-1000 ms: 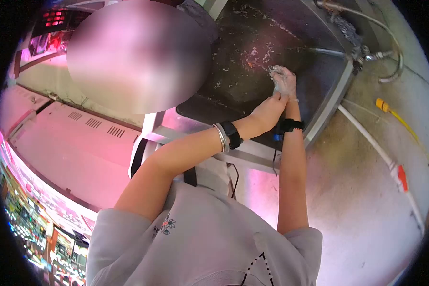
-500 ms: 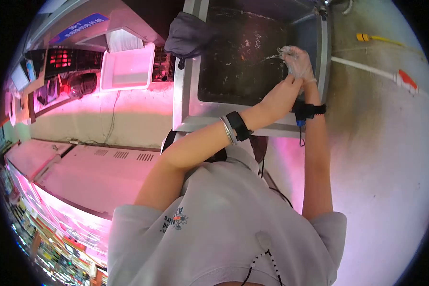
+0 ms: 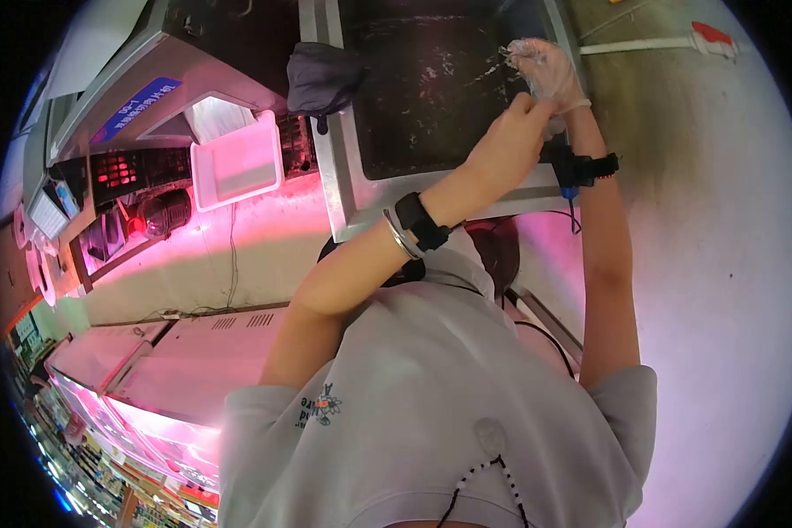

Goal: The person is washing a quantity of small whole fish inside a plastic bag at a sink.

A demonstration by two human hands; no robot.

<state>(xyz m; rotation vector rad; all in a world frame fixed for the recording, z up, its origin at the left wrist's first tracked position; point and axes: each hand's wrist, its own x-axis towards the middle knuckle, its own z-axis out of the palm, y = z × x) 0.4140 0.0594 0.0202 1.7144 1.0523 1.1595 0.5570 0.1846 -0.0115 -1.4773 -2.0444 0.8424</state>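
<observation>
The clear glove (image 3: 556,81) is on the right hand (image 3: 541,69), and this hand is above the right part of the sink (image 3: 337,167). The left hand (image 3: 504,148) is bare and reaches across the near right corner of the sink. Its grip is together: the thumb and the fingers pinch the loose cuff of the glove, close to the right wrist. So the cuff lies just at the fingertips of this grip, and the larger part of the glove goes beyond them, over the palm and the fingers of the right hand. Some thin plastic is wrinkled at the finger ends. The fingers of the right hand look bent, but I cannot tell if they are apart or together under the plastic. A black wristband (image 3: 421,221) and a silver bangle (image 3: 398,236) are on the left wrist, and a black strap (image 3: 587,167) is around the right forearm, near the right edge of the sink. Inside the sink the bottom is dark, with small light marks on it. A dark cloth (image 3: 324,77) hangs on the left rim of the sink. Farther to the left of the sink there is a shallow tray (image 3: 229,169) under pink light. To the right of the sink a white pipe (image 3: 635,45) with a red part (image 3: 711,33) runs outward.
</observation>
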